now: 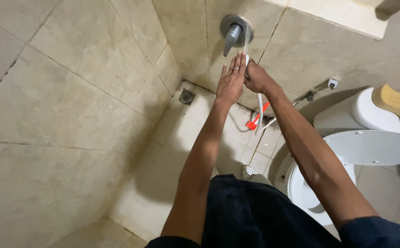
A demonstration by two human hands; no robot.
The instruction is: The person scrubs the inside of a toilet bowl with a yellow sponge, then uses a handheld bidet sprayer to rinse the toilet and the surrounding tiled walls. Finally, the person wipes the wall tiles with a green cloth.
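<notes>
Gripping a white tube (pixel 247 59) upright, right hand (pixel 256 77); left hand (pixel 231 82) flat against it, released.

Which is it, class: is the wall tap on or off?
On: a thin stream of water falls from the wall tap onto the hands held below it.

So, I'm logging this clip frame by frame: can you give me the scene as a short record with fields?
place: tiled bathroom corner
left hand: flat and open under the running water, a ring on one finger
right hand: closed on a small white object, too hidden to identify
tap: metal, on the wall, water streaming down
toilet: white, lid raised, at right
sponge: yellow, lying on the cistern
floor drain: in the corner
hose: white, hanging below the hands
</notes>
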